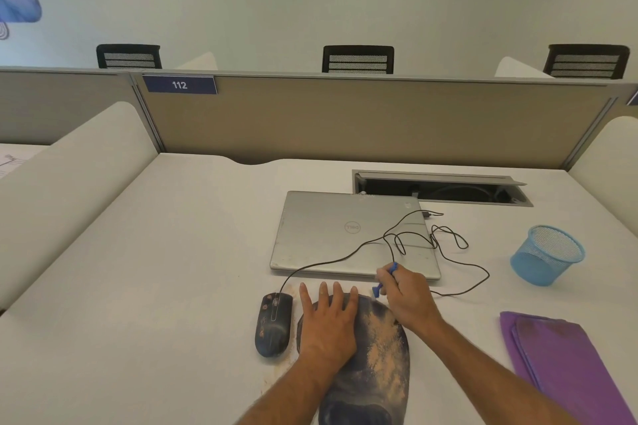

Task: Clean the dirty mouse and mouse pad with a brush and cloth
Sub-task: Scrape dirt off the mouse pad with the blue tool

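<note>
A dark mouse pad [376,359] dusted with tan powder lies at the desk's near edge. My left hand [328,321] rests flat on its far left part, fingers spread. My right hand [407,300] is closed around a small blue brush [385,281], its tip at the pad's far right corner. Just left of the pad sits a black wired mouse [274,324] with brownish smudges. A folded purple cloth [559,359] lies on the desk to the right.
A closed silver laptop [345,235] lies behind the pad, with the mouse cable [459,252] looped over it and to its right. A blue mesh cup [547,254] stands at the right. An open cable hatch [442,188] sits by the beige partition [345,121].
</note>
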